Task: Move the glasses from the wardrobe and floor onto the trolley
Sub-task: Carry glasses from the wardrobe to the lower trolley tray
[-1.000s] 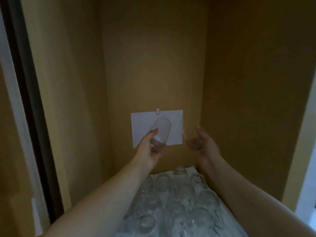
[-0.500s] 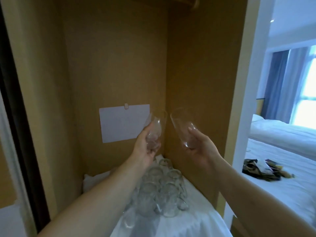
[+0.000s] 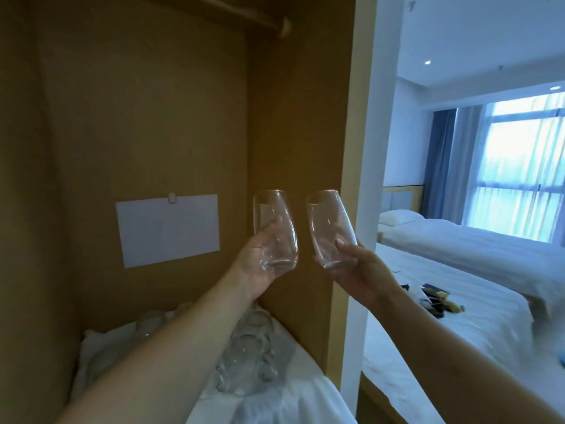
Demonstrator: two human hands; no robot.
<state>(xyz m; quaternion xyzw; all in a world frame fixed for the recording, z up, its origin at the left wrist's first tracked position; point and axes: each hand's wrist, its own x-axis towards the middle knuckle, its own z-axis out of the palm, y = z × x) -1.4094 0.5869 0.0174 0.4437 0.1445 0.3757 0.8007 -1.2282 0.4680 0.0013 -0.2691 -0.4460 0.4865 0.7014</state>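
- Clear left glass (image 3: 275, 232) sitting in the left hand (image 3: 260, 267), fingers curled round its lower half, rim up, raised in front of the wardrobe (image 3: 153, 117) back panel.
- Gripping the right glass (image 3: 331, 229) low in the right hand (image 3: 356, 272), tilting slightly left, just beside the first but apart.
- Risking a clink or chip: carrying two thin glasses this close, rims nearly meeting.
- Risking a knock against the white door frame (image 3: 362, 209) while swinging out, right glass passing nearest it.
- Risking a slip: holding only near the bases, smooth walls giving little purchase.
- Leaving more glasses (image 3: 244, 359) crowded on the white cloth (image 3: 305, 399) near the shelf's front edge, under the left forearm; possibly brushing them off on the next reach.
- Not seeing the trolley anywhere yet.
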